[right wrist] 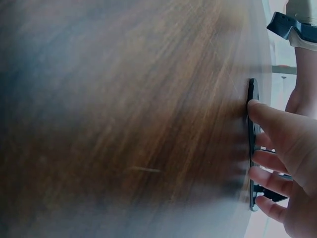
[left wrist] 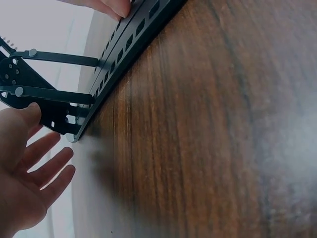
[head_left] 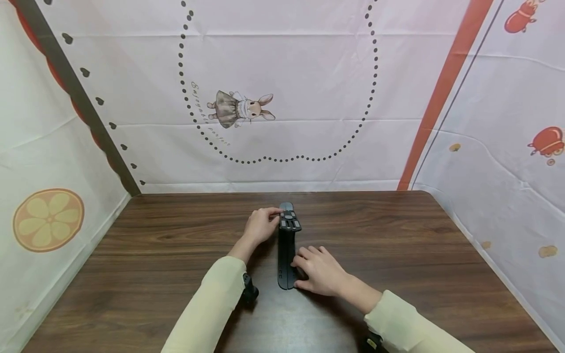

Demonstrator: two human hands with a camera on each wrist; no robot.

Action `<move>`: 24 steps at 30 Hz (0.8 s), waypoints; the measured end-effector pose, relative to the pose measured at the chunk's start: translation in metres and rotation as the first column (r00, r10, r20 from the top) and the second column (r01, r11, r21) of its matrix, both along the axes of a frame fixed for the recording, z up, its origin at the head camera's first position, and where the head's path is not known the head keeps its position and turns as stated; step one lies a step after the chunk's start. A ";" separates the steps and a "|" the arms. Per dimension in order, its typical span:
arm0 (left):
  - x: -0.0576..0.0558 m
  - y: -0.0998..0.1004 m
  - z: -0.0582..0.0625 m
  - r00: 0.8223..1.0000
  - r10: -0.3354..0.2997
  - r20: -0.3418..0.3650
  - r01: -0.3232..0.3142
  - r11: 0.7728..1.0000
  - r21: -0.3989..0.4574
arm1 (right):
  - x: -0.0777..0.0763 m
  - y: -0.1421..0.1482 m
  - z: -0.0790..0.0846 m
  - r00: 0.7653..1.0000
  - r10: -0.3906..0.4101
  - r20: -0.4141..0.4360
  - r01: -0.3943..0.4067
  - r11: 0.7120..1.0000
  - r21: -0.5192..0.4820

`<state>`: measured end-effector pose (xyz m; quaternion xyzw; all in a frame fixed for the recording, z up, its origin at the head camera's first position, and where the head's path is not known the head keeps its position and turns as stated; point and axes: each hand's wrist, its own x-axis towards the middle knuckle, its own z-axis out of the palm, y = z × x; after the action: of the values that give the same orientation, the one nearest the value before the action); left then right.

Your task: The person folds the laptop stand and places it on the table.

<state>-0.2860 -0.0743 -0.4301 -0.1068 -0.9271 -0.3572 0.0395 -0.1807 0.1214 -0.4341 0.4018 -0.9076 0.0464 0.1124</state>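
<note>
A black folding metal stand (head_left: pixel 286 264) stands on the table, its long slotted base (left wrist: pixel 130 42) lying flat and its upper plate (left wrist: pixel 32 82) raised on link arms at the far end. My left hand (head_left: pixel 259 227) is at the left edge of that raised plate. In the left wrist view its thumb lies against the plate, pinching the edge, while the other fingers spread loosely below. Along the base's right side, near its front end, rests my right hand (head_left: pixel 324 274). Its thumb and fingertips touch the base edge (right wrist: pixel 253 89) without curling round it.
The brown wood-grain table (head_left: pixel 176 245) reaches back to a white printed cloth (head_left: pixel 282 98) with a rabbit drawing. More printed cloth hangs at the left and right. Dark cameras are strapped at both wrists, by the pale yellow sleeves (head_left: pixel 212 299).
</note>
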 end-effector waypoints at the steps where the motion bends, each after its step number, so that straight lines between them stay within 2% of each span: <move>1: 0.000 0.000 0.000 1.000 -0.003 -0.001 0.003 1.000 0.003 | 0.000 0.000 0.000 1.000 0.001 0.006 -0.001 1.000 0.000; 5: 0.002 -0.002 0.000 1.000 -0.021 -0.001 0.021 1.000 -0.003 | -0.001 0.003 0.000 0.999 0.019 0.040 -0.018 1.000 -0.023; 8: 0.005 -0.004 0.000 0.999 -0.038 0.007 0.038 0.999 -0.009 | -0.001 0.006 0.003 0.994 0.038 0.102 -0.033 0.998 -0.049; 13: 0.011 -0.006 0.001 0.998 -0.057 -0.014 0.057 0.998 0.007 | -0.007 0.011 0.009 0.963 0.062 0.263 -0.035 0.994 -0.105; 16: 0.015 -0.008 0.001 0.998 -0.053 -0.046 0.054 0.998 0.025 | -0.014 0.013 0.011 0.944 0.067 0.322 -0.010 0.985 -0.174; 19: 0.019 -0.009 0.002 0.997 -0.038 -0.070 0.040 0.998 0.039 | -0.022 0.015 0.012 0.928 0.069 0.366 0.038 0.960 -0.278; 24: 0.030 -0.014 0.001 0.997 -0.018 -0.076 0.024 0.997 0.074 | -0.036 0.017 0.008 0.916 0.051 0.397 0.148 0.878 -0.455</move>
<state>-0.2564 -0.0883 -0.4286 -0.1283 -0.9098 -0.3876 0.0748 -0.2163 0.1384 -0.4263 0.3204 -0.8818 0.3454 0.0223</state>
